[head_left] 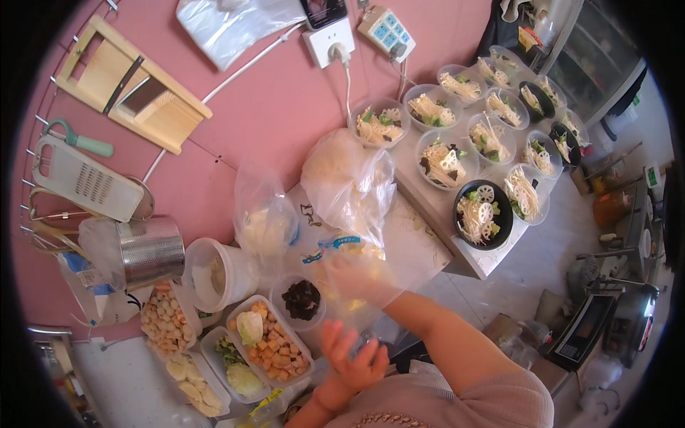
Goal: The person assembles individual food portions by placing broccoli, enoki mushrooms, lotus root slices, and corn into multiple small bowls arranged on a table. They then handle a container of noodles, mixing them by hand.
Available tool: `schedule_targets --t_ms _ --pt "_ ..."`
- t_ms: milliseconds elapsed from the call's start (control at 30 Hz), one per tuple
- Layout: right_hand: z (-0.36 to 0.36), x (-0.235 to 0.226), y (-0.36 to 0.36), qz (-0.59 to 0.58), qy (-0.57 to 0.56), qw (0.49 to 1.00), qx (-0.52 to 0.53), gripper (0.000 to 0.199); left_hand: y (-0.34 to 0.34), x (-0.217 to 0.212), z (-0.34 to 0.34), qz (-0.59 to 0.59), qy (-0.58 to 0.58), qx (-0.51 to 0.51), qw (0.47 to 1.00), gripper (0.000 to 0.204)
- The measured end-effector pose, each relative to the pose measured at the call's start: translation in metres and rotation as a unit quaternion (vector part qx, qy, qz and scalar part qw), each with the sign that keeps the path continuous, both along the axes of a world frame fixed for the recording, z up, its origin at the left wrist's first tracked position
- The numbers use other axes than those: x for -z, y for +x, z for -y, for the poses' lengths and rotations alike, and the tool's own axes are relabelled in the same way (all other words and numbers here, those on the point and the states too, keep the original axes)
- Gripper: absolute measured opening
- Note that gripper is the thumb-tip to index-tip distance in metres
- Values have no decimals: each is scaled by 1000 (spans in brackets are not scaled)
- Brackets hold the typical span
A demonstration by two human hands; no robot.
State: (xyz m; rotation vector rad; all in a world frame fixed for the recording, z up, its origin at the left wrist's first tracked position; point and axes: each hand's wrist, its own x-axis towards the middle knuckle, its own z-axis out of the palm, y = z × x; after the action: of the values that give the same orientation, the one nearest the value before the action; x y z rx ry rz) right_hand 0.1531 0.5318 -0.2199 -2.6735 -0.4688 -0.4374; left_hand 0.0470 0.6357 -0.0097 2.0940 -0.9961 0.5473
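Note:
My left hand is raised in front of my chest with its fingers apart and nothing visible in it. My right hand reaches over a clear plastic bag with pale yellow contents and blue print. Clear film covers this hand, and its fingers are too blurred to make out. Just left of it sits a round tub of dark wood ear fungus. Closer to me, a rectangular tub holds orange-brown cubes with a pale green leafy piece on top. A larger knotted plastic bag stands beyond my right hand.
Several clear and black bowls of enoki mushrooms, lotus root slices and greens crowd the right-hand table. Tubs of meatballs, flat pale pieces and greens line the left. A wooden slicer and grater hang on the pink wall.

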Motion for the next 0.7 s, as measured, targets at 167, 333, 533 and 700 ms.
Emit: schedule_targets --t_ms 167,333,533,700 --pt "9 18 17 15 -79 995 -53 30 -31 14 24 15 -1 169 986 35" --pt "-9 -30 -4 -43 -29 999 -6 51 -54 55 15 -240 33 23 970 29" --pt "-24 9 -11 6 -80 997 -7 51 -18 56 -7 -389 -40 -92 916 46" --pt "-26 -6 -7 -23 -62 998 -1 44 8 37 -16 -336 -34 -37 940 48"
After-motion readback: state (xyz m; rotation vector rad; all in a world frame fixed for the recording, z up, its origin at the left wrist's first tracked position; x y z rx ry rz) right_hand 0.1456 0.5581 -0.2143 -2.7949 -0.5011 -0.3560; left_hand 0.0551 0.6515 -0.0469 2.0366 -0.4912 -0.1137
